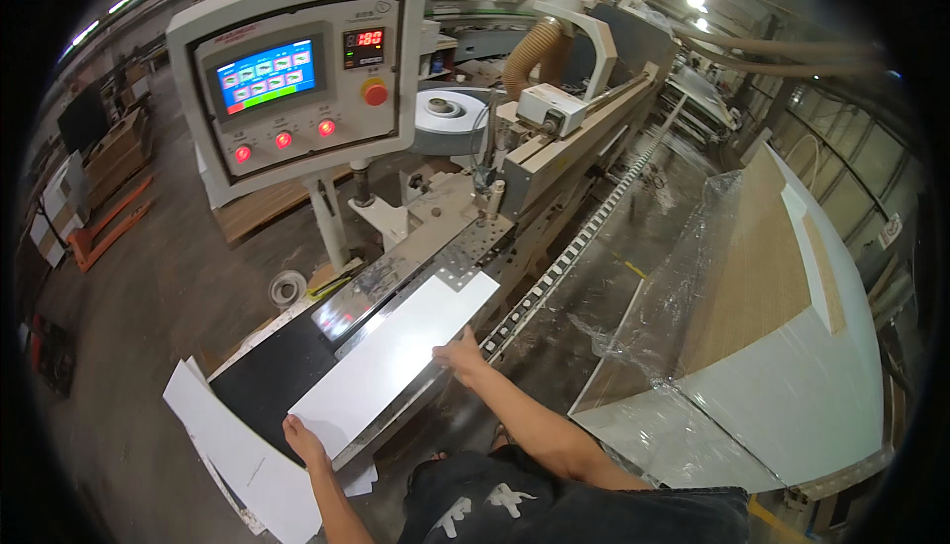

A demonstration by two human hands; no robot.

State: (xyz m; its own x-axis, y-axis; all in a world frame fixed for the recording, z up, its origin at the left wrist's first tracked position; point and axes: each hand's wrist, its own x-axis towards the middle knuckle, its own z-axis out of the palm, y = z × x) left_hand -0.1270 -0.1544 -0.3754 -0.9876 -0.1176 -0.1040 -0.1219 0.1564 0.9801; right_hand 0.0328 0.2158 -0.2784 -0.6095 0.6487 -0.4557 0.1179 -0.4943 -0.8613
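Observation:
A long white panel [401, 361] lies slantwise over the infeed end of an edge-banding machine [584, 158]. My left hand [305, 440] grips the panel's near left end at the corner. Farther along, my right hand [458, 356] holds the long edge on my side, fingers partly hidden under the board. The panel's far end rests by a perforated metal plate [482, 239]. Beneath and to the left of the panel shows the dark bed [277, 381] of the machine.
A control box [297, 74] with a lit screen and red buttons stands above the bed. White sheets [237, 455] lie at lower left. A roller track [584, 242] runs away along the machine. At right sits a plastic-wrapped panel stack [732, 376]; an orange pallet jack [109, 223] stands far left.

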